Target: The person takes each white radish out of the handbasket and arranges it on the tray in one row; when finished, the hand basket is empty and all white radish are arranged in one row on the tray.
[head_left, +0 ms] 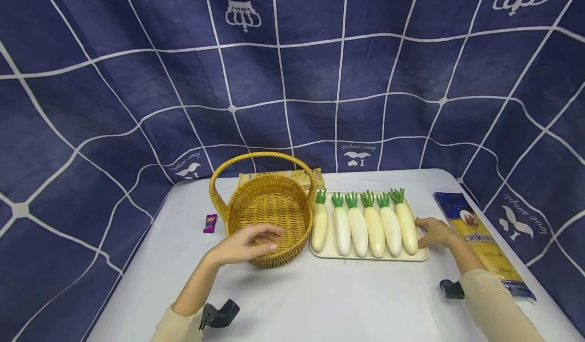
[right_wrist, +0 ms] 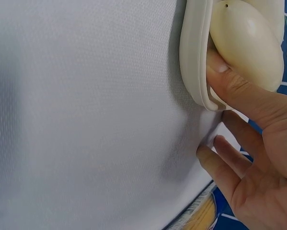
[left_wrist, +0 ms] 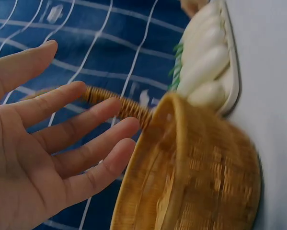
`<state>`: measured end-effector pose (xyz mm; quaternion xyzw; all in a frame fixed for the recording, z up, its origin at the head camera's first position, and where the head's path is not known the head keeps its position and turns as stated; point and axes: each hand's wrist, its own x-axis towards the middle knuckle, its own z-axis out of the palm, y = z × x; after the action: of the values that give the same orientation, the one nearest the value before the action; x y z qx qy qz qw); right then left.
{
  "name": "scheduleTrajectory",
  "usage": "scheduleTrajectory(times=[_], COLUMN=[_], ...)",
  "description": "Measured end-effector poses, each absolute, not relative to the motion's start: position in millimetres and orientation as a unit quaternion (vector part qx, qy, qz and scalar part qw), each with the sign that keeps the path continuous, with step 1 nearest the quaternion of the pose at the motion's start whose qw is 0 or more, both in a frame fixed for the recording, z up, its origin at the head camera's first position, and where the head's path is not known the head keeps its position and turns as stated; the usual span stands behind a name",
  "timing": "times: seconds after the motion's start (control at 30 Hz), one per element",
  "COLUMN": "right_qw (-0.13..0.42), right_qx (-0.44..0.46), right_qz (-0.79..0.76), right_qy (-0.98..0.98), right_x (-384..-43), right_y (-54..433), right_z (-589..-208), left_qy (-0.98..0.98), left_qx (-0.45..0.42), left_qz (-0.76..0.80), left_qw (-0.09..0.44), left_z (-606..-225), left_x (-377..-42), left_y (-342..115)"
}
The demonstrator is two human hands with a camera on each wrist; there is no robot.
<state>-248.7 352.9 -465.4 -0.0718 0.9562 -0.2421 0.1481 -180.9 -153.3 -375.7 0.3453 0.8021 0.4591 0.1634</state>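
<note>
My left hand [head_left: 249, 244] hovers over the near side of a woven wicker basket [head_left: 269, 263], its fingers loosely spread and holding nothing. In the left wrist view the palm faces the camera, with the basket's rim and wrapped handle [left_wrist: 119, 106] beyond the fingertips. At the right end of a cream tray [head_left: 370, 256], my right hand [head_left: 437, 233] grips the rim. Its thumb [right_wrist: 234, 86] reaches over the inside of the wall beside a white radish [right_wrist: 248, 43], while the other fingers are outside the tray. Several white radishes [head_left: 376, 233] with green tops lie side by side on the tray.
A small purple packet [head_left: 210, 223] lies left of the basket. Behind the basket is a yellow package [head_left: 292, 175]. On the right, a long blue and yellow bag [head_left: 482, 243] lies along the table edge. Blue checked cloth [head_left: 311, 73] hangs around the white table.
</note>
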Motion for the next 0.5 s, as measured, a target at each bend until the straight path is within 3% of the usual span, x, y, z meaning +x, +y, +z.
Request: scheduleTrajectory(times=[0.23,0.5], right_qw=[0.155,0.146], right_qx=[-0.062,-0.072], right_qz=[-0.240,-0.242], right_qy=[0.956,0.957], right_x=[-250,-249], right_y=[353,353], right_z=[-465,-467], left_qy=[0.818,0.870], left_qx=[0.301,0.221], left_qz=[0.475,0.441], left_qw=[0.121,0.015], left_z=[-375,-371], left_x=[-179,-180], left_y=[-186,-211])
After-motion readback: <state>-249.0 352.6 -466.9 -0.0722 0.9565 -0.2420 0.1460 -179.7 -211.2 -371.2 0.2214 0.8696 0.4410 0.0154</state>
